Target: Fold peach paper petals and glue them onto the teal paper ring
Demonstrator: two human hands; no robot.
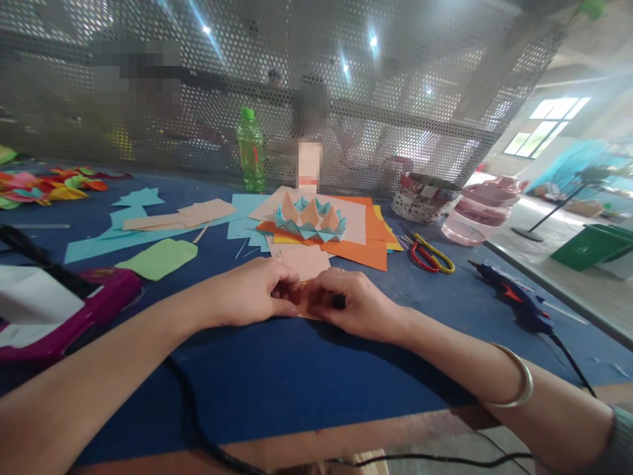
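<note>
Both hands meet low over the blue table, pinching one small piece of peach-orange paper (307, 307) between them. My left hand (264, 290) grips its left side with curled fingers; most of the paper is hidden behind the fingers. On the other side, my right hand (349, 300) closes on it with thumb and fingertips. Just beyond lies a flat peach sheet (306, 259). Behind that, a folded paper piece with blue points (316, 232) and peach points (310, 214) stands on stacked orange sheets (363, 254) and pale pink paper.
Scissors (430, 256), a glue gun (517, 297), a pink water jug (479, 211) and a woven basket (422, 201) stand at right. Left are a green paper piece (161, 259), blue scraps (99, 244) and a magenta device (106, 297). A green bottle (251, 152) stands near the perforated screen.
</note>
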